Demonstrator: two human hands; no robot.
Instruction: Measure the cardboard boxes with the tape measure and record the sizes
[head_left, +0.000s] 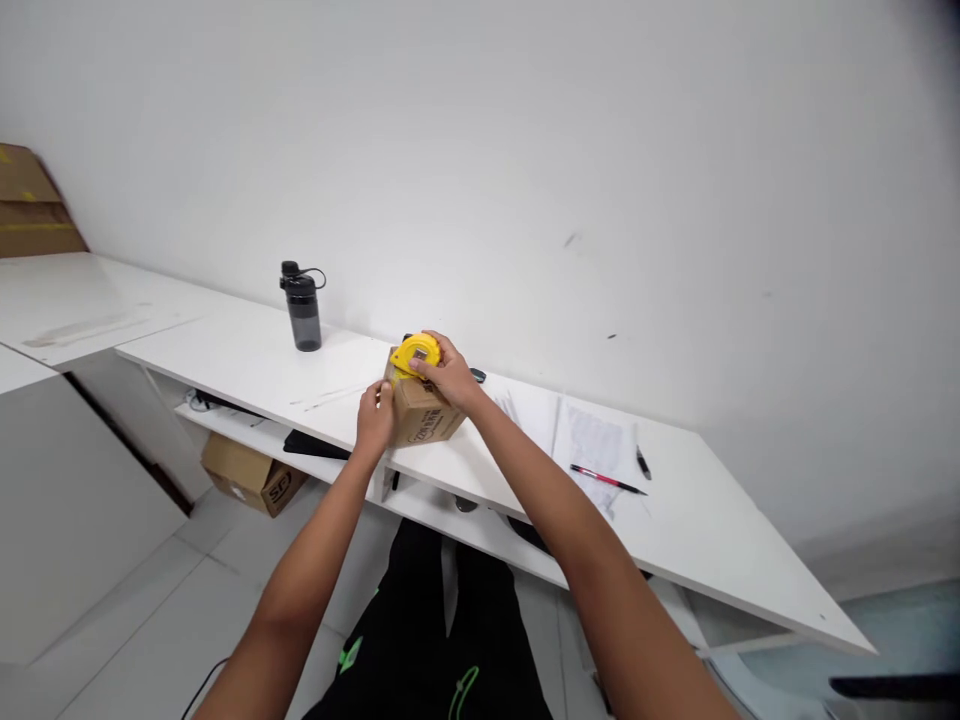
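Note:
My right hand (450, 375) is closed around a yellow tape measure (417, 352), holding it over the top of a small cardboard box (427, 415). The box has dark printing and stands on the white desk (480, 458), near its front edge. My left hand (373, 418) is at the box's left side, its fingers curled and the thumb near the top edge. A bit of yellow shows between that hand and the tape measure. What the left fingertips pinch is too small to make out.
A dark water bottle (304, 310) stands left of the box. To the right lie an open notebook (600, 445), a red and black pencil (607, 479) and a black pen (643, 462). Below the desk are a shelf (262, 435) and another cardboard box (247, 475). A wall rises behind.

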